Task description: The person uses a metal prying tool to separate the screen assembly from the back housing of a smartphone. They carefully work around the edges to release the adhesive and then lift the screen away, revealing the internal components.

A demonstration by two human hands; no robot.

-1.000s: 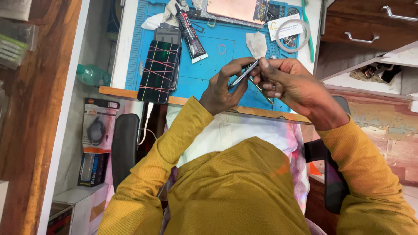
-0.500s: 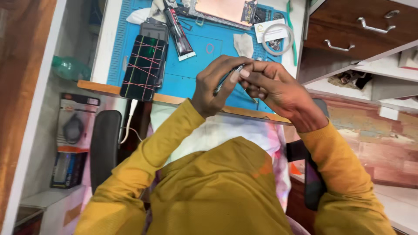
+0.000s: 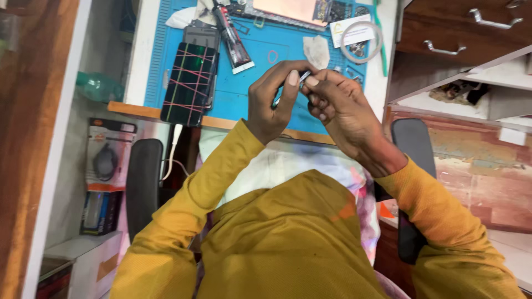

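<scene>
both hands meet above the near edge of one blue work mat [image 3: 260, 105]. left hand [image 3: 271, 99] and right hand [image 3: 338, 108] pinch closed on one slim metal tool [image 3: 302, 77], held between their fingertips. on the mat: one phone bound with crossed red bands [image 3: 188, 83], one dark glue tube [image 3: 231, 40], one tape ring [image 3: 361, 41], one crumpled wipe [image 3: 317, 51]. one open drawer [image 3: 460, 91] to the right, contents unclear.

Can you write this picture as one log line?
left hand + right hand: pinch thin metal tool | above blue mat | banded phone left
</scene>
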